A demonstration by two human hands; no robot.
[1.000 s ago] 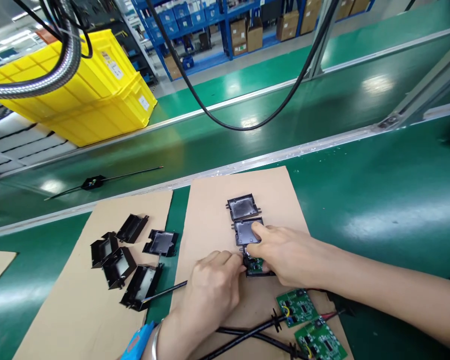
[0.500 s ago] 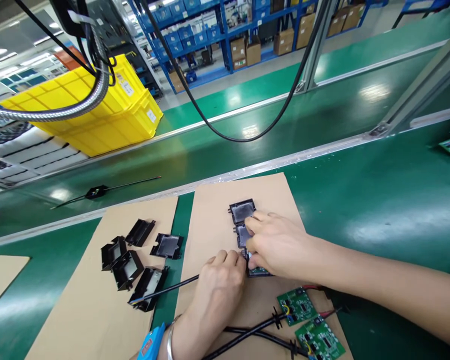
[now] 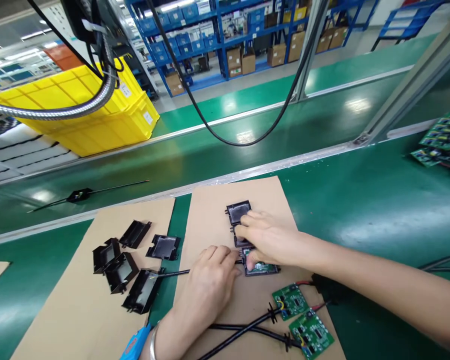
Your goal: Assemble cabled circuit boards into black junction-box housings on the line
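Observation:
My left hand [image 3: 212, 280] is closed round a black cable [image 3: 178, 273], close to where it enters a black plastic housing. In that housing lies a green circuit board [image 3: 262, 268]. My right hand [image 3: 270, 237] is over the upper pieces, its thumb at the board and its fingers, apart from the thumb, on a flat black cover [image 3: 241, 241], partly hidden. Just beyond lies another black cover [image 3: 239, 212]. Nearer me are two bare circuit boards, an upper one [image 3: 290, 299] and a lower one [image 3: 312, 334], with black cables attached.
Several black plastic box parts [image 3: 135, 234] lie on the left cardboard sheet [image 3: 75, 305]. Another cardboard sheet [image 3: 206, 210] is under the work. A pile of circuit boards [image 3: 444, 135] sits at right. Yellow crates [image 3: 116, 120] stand behind; a black cable [image 3: 243, 144] hangs ahead.
My right hand's fingers have moved from the board's housing onto the middle cover, exposing more of the board. My left hand has shifted slightly left and still holds the cable. The view has turned right.

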